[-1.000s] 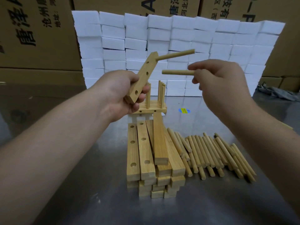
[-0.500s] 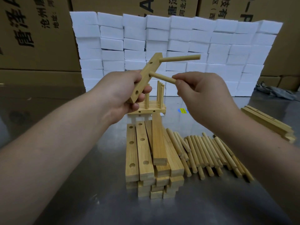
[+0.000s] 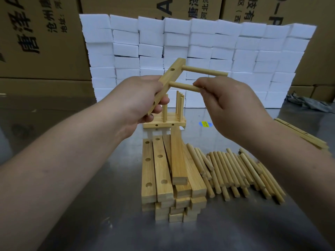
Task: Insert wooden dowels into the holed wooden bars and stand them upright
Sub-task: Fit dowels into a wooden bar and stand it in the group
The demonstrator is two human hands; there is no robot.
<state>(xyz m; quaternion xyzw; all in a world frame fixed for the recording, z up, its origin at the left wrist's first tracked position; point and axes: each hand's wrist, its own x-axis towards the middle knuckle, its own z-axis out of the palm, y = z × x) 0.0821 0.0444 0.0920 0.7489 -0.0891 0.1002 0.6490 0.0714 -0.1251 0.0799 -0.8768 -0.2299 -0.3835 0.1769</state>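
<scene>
Your left hand [image 3: 139,98] grips a tilted wooden bar [image 3: 167,84] above the table [image 3: 90,205]; your right hand [image 3: 230,104] pinches a dowel [image 3: 183,86] whose tip meets the bar, below another dowel [image 3: 204,71] already seated.

Tilted holed bar [image 3: 170,75] with two sideways dowels [image 3: 204,71]

Part of held bar [image 3: 169,77] hidden in left hand [image 3: 137,102] grip, dowel [image 3: 183,86] end inside right hand [image 3: 233,107] — sticker [image 3: 204,123] print unreadable.
</scene>
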